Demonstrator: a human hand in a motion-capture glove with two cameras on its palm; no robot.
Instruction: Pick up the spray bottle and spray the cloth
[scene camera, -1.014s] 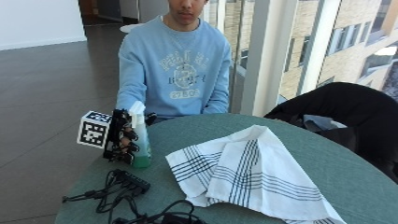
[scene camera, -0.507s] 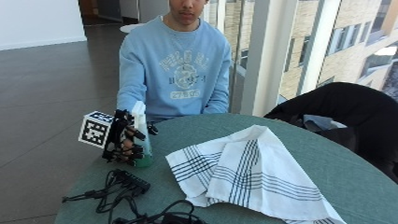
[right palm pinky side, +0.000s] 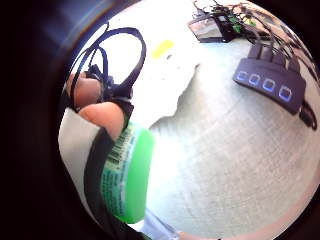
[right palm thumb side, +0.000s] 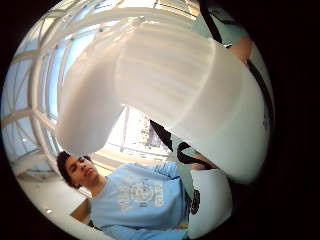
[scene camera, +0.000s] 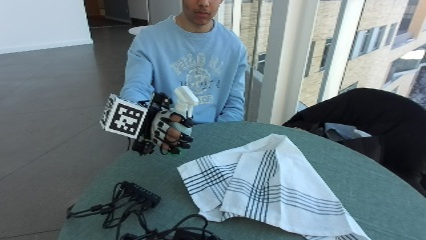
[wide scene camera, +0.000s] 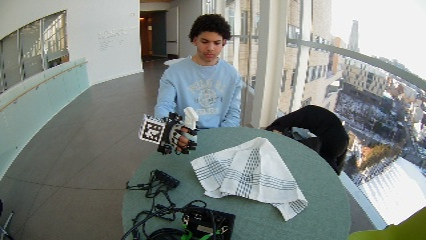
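Gripping the spray bottle (scene camera: 181, 106) in the gloved right hand (scene camera: 166, 131), left of centre, above the table (scene camera: 373, 190) edge; cloth (scene camera: 263, 187) lying spread at lower centre.

Round counter (scene camera: 373, 200) with a grey-green top; white cloth (scene camera: 266, 187) with dark stripes lies rumpled across its middle, one corner reaching the near edge; black hub (scene camera: 138, 193) with a row of ports sits near the counter's edge beside the cloth, apart from it; tangle of black cables (scene camera: 166, 231) runs from it; a dark box (wide scene camera: 208, 222) at the near edge among the cables.
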